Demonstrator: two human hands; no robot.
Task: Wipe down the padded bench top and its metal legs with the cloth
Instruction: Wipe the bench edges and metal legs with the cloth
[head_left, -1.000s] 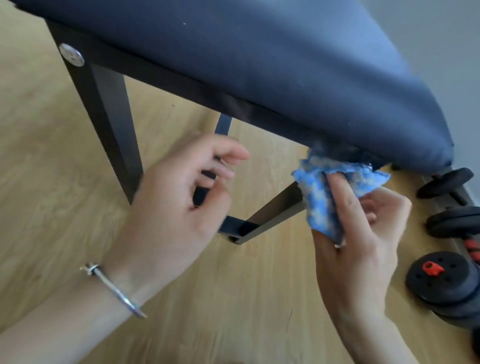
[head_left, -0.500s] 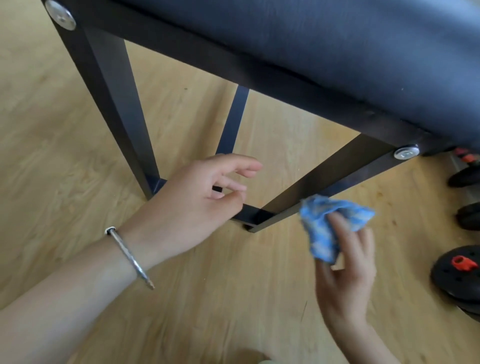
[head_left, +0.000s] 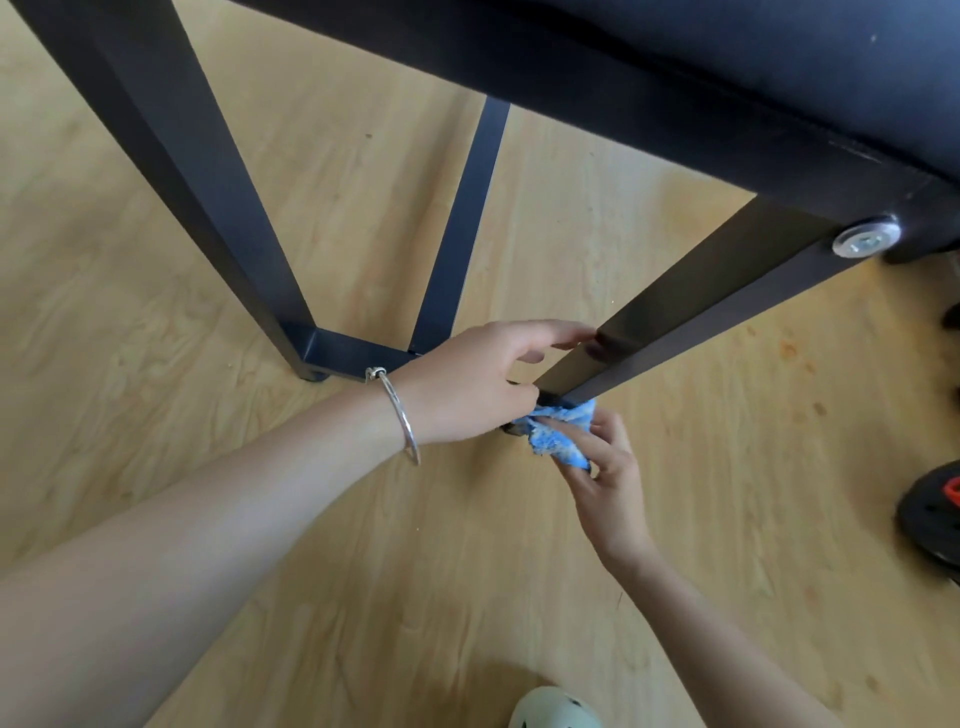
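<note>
A thin silver bangle (head_left: 400, 415) circles the wrist of the left hand (head_left: 467, 384), with a small knotted clasp (head_left: 375, 372) on top. Both forearms are bare. At the bottom edge shows a pale green perforated toe (head_left: 556, 709), possibly a clog.

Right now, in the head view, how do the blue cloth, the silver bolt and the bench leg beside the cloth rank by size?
1. Bench leg, clearly largest.
2. Blue cloth, bunched up.
3. Silver bolt, only slightly smaller-looking than the cloth; those two are close.
</note>
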